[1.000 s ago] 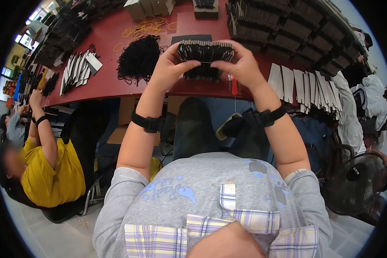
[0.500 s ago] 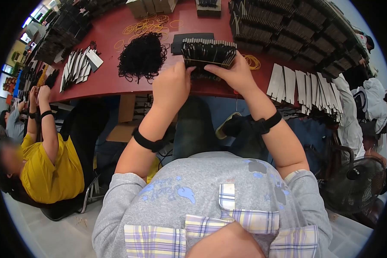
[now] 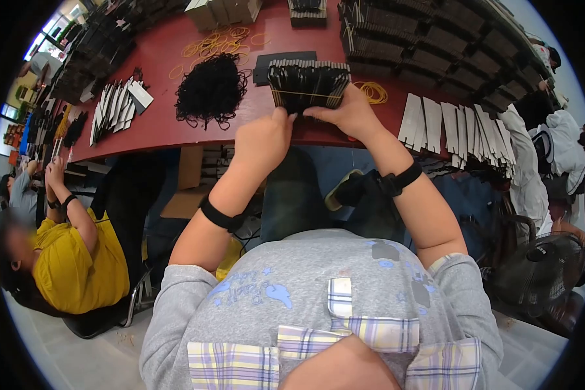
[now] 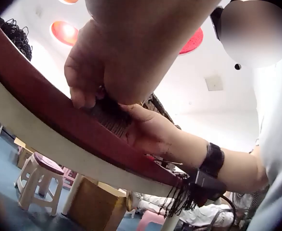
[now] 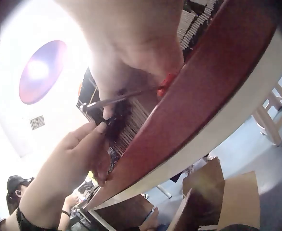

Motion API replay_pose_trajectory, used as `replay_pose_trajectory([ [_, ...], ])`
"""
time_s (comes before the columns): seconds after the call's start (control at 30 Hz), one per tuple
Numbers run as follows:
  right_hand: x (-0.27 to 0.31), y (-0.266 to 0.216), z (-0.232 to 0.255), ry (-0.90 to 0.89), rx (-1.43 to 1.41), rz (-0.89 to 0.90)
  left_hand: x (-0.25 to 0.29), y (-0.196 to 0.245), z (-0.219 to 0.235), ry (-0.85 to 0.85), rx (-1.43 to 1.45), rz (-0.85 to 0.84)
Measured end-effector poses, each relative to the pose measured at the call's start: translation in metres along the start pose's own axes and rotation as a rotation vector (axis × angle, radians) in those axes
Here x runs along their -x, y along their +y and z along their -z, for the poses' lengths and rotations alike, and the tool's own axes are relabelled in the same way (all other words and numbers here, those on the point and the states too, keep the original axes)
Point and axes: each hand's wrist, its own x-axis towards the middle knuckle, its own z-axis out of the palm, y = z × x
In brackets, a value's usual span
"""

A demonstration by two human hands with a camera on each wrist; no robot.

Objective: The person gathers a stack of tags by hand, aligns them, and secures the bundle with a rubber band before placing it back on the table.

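Together, left hand [image 3: 261,140] and right hand [image 3: 348,114] gripping banded card bundle [image 3: 309,82], forearms raised

Workshop room, red table as landmark

Long red table [image 3: 156,123] with pale edge spans the room; pale floor [image 3: 65,357] below it, blue floor further under. Black floor fan [image 3: 539,276] right of the table, white stool [image 4: 35,180] and cardboard boxes [image 3: 185,185] beneath. Bright windows [image 3: 36,52] past its left end; white ceiling, round red-rimmed lights [image 4: 66,31].
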Motion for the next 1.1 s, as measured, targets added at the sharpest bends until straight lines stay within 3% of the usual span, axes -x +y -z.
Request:
replay_pose_trajectory([
  [0.1,0.0,-0.005,0.005,-0.052,0.338,-0.05,-0.001,-0.018,0.023,-0.153,0.089,-0.06],
  [0.13,0.0,-0.006,0.007,-0.063,0.336,-0.049,-0.009,-0.026,0.039,-0.341,0.153,0.026],
  [0.2,-0.002,-0.006,0.008,-0.089,0.327,-0.049,-0.023,-0.043,0.057,-0.213,0.46,-0.062],
  [0.27,-0.003,-0.006,0.012,-0.156,0.255,-0.014,-0.044,-0.058,0.036,0.003,0.937,-0.045],
  [0.3,-0.004,-0.006,0.013,-0.191,0.219,0.004,-0.055,-0.058,0.022,-0.016,1.328,-0.056],
  [0.4,-0.008,-0.017,0.012,-0.066,-0.327,0.019,-0.066,-0.045,0.015,-0.177,1.605,-0.036],
  [0.43,-0.009,-0.033,0.013,-0.016,-0.403,-0.038,-0.066,-0.045,0.002,-0.103,1.567,0.033],
  [0.53,-0.009,-0.027,0.018,-0.054,-0.14,-0.17,-0.061,-0.045,-0.017,-0.122,1.649,0.094],
  [0.57,-0.006,-0.022,0.017,-0.094,-0.189,-0.077,-0.058,-0.047,-0.017,-0.126,1.51,0.057],
  [0.7,-0.001,-0.013,0.025,-0.183,-0.007,-0.157,-0.053,-0.055,-0.014,-0.283,1.334,0.117],
  [0.8,-0.003,-0.042,0.023,-0.069,-0.189,-0.173,-0.052,-0.033,0.006,-0.054,1.787,0.105],
  [0.83,-0.003,-0.045,0.022,-0.029,-0.249,-0.181,-0.054,-0.029,0.011,0.029,1.781,0.045],
  [0.93,-0.007,-0.023,0.024,-0.072,-0.058,-0.162,-0.053,-0.045,-0.017,-0.12,1.56,0.116],
  [0.97,-0.007,-0.011,0.025,-0.153,-0.086,-0.034,-0.05,-0.048,-0.023,-0.136,1.496,0.095],
  [1.1,-0.004,-0.009,0.027,-0.224,-0.018,-0.148,-0.047,-0.051,-0.018,-0.256,1.429,0.128],
])
